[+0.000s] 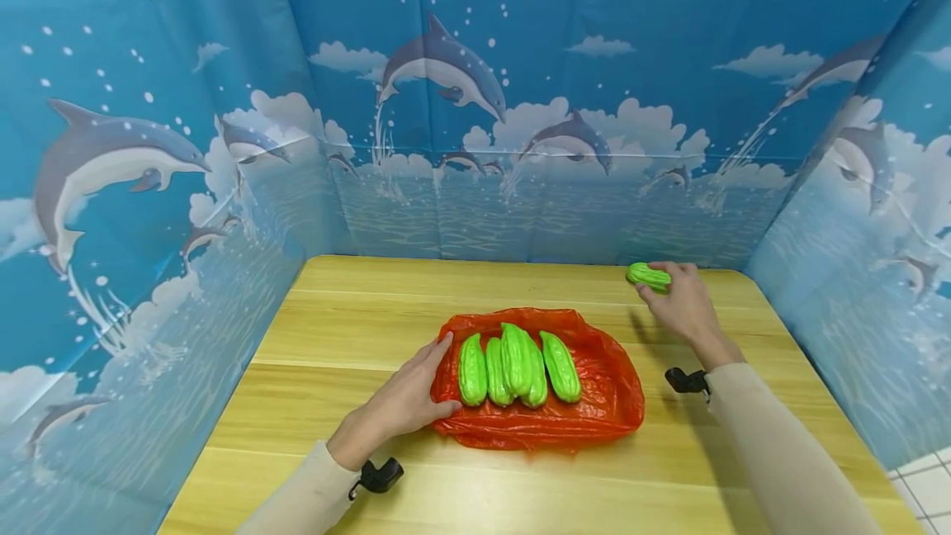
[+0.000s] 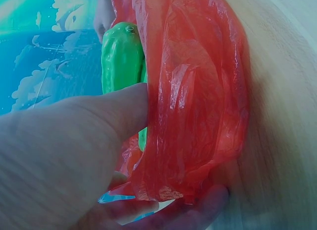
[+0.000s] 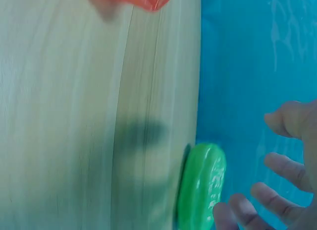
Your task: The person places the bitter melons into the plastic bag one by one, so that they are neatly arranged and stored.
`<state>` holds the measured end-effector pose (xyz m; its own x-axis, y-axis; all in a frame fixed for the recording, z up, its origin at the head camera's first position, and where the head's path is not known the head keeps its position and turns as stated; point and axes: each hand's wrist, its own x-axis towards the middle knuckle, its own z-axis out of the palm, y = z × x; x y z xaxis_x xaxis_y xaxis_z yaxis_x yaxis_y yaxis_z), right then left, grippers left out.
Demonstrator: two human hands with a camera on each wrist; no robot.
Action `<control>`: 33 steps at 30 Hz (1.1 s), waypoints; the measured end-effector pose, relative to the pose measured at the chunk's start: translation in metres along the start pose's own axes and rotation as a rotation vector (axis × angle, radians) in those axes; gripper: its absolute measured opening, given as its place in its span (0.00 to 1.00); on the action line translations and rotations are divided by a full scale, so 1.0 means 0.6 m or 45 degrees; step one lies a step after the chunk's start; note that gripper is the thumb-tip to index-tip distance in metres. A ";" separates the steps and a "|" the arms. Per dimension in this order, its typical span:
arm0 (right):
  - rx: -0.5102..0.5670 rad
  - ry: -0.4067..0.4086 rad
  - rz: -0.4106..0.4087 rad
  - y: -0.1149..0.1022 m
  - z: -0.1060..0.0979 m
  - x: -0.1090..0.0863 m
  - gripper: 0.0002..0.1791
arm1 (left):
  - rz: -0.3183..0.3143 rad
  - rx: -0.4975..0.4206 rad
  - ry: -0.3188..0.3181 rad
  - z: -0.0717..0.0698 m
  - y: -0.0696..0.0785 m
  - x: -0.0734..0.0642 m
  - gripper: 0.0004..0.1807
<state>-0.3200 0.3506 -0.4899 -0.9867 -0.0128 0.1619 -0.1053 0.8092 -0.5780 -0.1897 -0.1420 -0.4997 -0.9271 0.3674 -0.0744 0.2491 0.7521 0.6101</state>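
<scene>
Several glossy, ridged green bitter melons (image 1: 515, 360) lie side by side in an opened red plastic bag (image 1: 615, 399) near the middle of the table. My left hand (image 1: 401, 395) holds the bag's left edge, with the thumb at the rim and the other fingers spread along its outside in the left wrist view. Toward the table's back right, my right hand (image 1: 685, 304) is over another bitter melon (image 1: 645, 275). In the right wrist view its fingers are spread apart beside that bitter melon (image 3: 202, 185), and part of the melon lies beyond the frame's lower edge.
The wooden table (image 1: 334, 312) ends in a back edge just behind the single bitter melon. Blue dolphin-print curtains (image 1: 475, 213) hang behind the table and along both sides. A black wrist mount (image 1: 687, 381) is strapped at each sleeve cuff.
</scene>
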 end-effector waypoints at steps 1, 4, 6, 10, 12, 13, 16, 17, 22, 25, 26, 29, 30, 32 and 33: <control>-0.002 -0.013 0.014 0.004 0.000 0.002 0.37 | -0.001 0.001 0.000 0.000 0.000 0.000 0.61; -0.008 -0.049 0.064 0.013 -0.003 0.007 0.39 | -0.001 0.001 0.002 0.000 -0.002 0.000 0.61; -0.013 -0.067 0.093 0.018 -0.004 0.010 0.40 | 0.000 -0.001 0.003 0.001 -0.004 0.001 0.61; -0.021 -0.083 0.128 0.029 -0.004 0.014 0.43 | 0.005 -0.005 0.005 0.001 -0.006 0.001 0.61; -0.024 -0.081 0.136 0.034 -0.002 0.016 0.43 | 0.010 -0.003 0.008 0.001 -0.006 0.000 0.61; -0.027 -0.078 0.141 0.037 -0.001 0.018 0.44 | 0.013 -0.002 0.009 0.000 -0.006 0.000 0.61; -0.041 -0.076 0.145 0.045 0.002 0.022 0.45 | 0.014 0.001 0.011 -0.001 -0.005 -0.001 0.61; -0.049 -0.078 0.143 0.047 0.002 0.024 0.45 | 0.014 0.000 0.011 -0.001 -0.005 -0.001 0.61; -0.078 -0.135 0.139 0.059 0.001 0.027 0.48 | 0.009 -0.004 0.011 -0.001 -0.005 -0.002 0.62; -0.064 -0.189 0.138 0.065 0.000 0.027 0.49 | 0.009 0.002 0.012 -0.001 -0.005 -0.002 0.62; -0.055 -0.204 0.139 0.066 0.000 0.027 0.50 | 0.008 0.003 0.012 0.000 -0.006 -0.002 0.62; -0.037 -0.232 0.137 0.070 0.000 0.026 0.51 | 0.008 0.000 0.007 0.000 -0.007 -0.002 0.61; -0.034 -0.233 0.136 0.070 0.001 0.025 0.51 | 0.008 -0.001 0.007 0.001 -0.007 -0.002 0.61; -0.038 -0.224 0.129 0.070 0.003 0.025 0.51 | 0.010 -0.005 0.007 0.001 -0.007 -0.002 0.61; -0.037 -0.218 0.124 0.071 0.004 0.024 0.51 | 0.011 -0.005 0.007 0.001 -0.007 -0.002 0.61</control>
<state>-0.3392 0.3835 -0.5138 -0.9990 -0.0313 -0.0331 -0.0073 0.8282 -0.5604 -0.1893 -0.1453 -0.5025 -0.9265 0.3707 -0.0648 0.2559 0.7467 0.6139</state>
